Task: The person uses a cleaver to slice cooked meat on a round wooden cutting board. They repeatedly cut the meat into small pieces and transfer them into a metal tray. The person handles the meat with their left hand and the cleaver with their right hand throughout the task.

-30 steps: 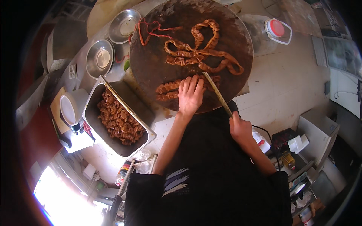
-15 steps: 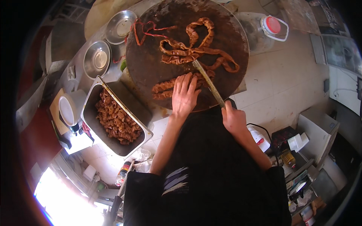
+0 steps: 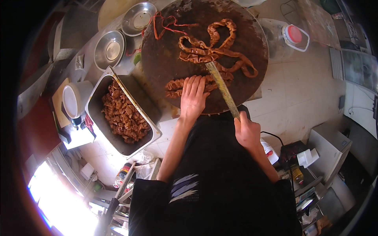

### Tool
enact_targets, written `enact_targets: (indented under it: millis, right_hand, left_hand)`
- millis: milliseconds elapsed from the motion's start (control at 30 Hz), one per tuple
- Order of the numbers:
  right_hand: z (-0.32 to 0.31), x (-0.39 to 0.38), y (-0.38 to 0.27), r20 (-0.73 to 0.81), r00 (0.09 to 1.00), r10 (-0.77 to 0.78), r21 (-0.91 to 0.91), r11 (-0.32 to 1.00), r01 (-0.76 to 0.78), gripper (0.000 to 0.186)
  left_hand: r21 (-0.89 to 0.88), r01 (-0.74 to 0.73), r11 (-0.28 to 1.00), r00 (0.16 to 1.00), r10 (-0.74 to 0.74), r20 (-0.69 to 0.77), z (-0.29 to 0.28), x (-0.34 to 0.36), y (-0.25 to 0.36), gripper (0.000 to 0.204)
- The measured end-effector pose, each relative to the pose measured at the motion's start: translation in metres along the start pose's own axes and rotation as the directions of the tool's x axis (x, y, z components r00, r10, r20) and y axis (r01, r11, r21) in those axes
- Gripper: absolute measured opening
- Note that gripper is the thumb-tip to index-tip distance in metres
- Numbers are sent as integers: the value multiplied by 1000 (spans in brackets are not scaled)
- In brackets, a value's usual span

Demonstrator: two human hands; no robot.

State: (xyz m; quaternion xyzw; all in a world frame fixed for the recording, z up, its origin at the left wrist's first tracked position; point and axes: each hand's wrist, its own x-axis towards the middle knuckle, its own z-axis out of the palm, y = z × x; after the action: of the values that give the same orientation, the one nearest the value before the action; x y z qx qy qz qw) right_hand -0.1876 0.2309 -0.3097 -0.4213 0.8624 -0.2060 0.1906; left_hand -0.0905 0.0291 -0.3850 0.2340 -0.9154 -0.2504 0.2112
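On the round dark chopping board (image 3: 165,59), a bundle of brown, crinkled intestine (image 3: 175,87) lies in parallel lengths. My left hand (image 3: 193,96) presses over these lengths, fingers bent across them and the thumb to the right. In my right hand (image 3: 248,131) is a knife (image 3: 222,88), its handle hidden in the fist. The blade shows nearly edge-on, slanting up and left over the right part of the bundle; whether it touches cannot be seen. Beyond it, a longer piece of brown intestine (image 3: 222,51) lies looped and folded. Thin red strings (image 3: 157,29) lie at the board's upper left.
Left of the board, a deep metal pan (image 3: 156,135) holds cut brown pieces (image 3: 124,114). Two metal bowls (image 3: 110,51) (image 3: 138,19) stand beyond it. A white lidded tub (image 3: 73,100) is further left. A clear jar with a red lid (image 3: 293,34) stands right of the board.
The whole view has shifted, so the board sits further right. My left hand has moved slightly left along the intestine lengths. My right hand has drawn the knife a little toward me.
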Motion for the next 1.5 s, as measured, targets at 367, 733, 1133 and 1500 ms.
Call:
enact_targets:
  millis: [367, 733, 1133, 1500]
  right_hand:
    - [22, 17, 4, 64, 996, -62, -56, 996, 66, 14]
    - [22, 17, 2, 81, 996, -37, -48, 998, 41, 19]
    - [18, 37, 7, 5, 997, -73, -22, 997, 73, 19]
    - [-3, 17, -13, -3, 997, -77, 82, 994, 77, 21]
  left_hand:
    - [-21, -12, 1000, 998, 11, -56, 7, -3, -5, 62]
    - [-36, 9, 999, 996, -12, -89, 10, -1, -2, 59]
    - [-29, 67, 997, 998, -67, 20, -1, -1, 2, 61]
    - [65, 102, 993, 994, -103, 20, -20, -8, -21, 58]
